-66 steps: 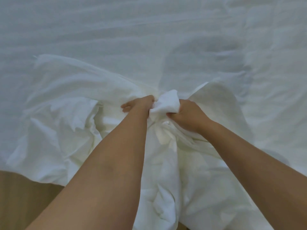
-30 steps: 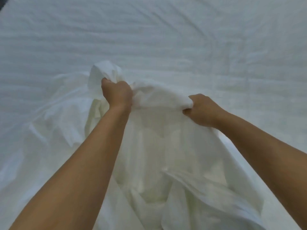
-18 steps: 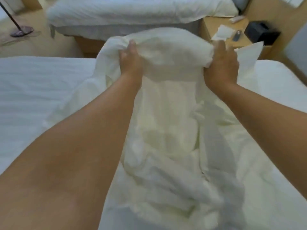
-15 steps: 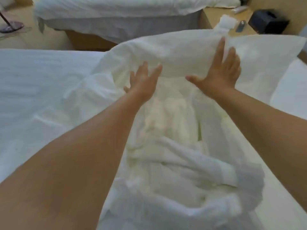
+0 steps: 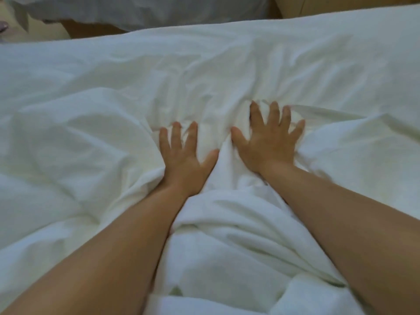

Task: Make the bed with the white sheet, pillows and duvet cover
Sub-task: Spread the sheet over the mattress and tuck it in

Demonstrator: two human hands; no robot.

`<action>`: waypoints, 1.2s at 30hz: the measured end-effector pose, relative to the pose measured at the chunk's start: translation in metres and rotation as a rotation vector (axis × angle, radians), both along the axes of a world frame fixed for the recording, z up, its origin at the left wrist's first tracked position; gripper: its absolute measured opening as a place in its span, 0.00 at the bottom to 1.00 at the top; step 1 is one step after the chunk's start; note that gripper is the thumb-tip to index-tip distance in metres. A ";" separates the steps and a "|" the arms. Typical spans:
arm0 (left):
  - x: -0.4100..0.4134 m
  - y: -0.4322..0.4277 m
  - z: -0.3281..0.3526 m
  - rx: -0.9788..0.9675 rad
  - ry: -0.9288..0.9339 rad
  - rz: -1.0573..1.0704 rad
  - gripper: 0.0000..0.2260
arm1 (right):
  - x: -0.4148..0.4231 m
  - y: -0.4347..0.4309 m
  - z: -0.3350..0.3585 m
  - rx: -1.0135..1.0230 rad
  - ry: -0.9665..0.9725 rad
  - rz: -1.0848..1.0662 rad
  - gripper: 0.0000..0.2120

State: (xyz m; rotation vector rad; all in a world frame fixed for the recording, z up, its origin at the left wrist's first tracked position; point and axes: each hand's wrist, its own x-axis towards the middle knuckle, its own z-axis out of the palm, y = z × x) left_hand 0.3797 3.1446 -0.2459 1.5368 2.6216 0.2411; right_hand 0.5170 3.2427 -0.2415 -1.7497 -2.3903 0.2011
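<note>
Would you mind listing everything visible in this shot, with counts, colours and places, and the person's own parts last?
white sheet: one, white, crumpled, spread across the bed and bunched toward the near edge.
second bed: one, white bedding, top left, beyond the near bed.
wooden furniture: brown, top right; what it is cannot be told.
left hand: one, fingers spread, pressing flat on the sheet, centre.
right hand: one, fingers spread, pressing flat on the sheet, just right of the left hand.
</note>
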 end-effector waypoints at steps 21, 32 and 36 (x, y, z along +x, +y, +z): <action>0.036 -0.146 0.091 -0.386 0.204 0.171 0.35 | 0.105 -0.134 0.078 -0.139 -0.256 -0.055 0.19; 0.119 -0.270 0.114 0.067 -0.444 0.582 0.34 | 0.256 -0.345 0.093 -0.266 0.023 -0.031 0.06; 0.161 -0.284 0.098 0.246 -0.655 0.880 0.37 | 0.260 -0.354 0.080 -0.227 0.080 -0.040 0.07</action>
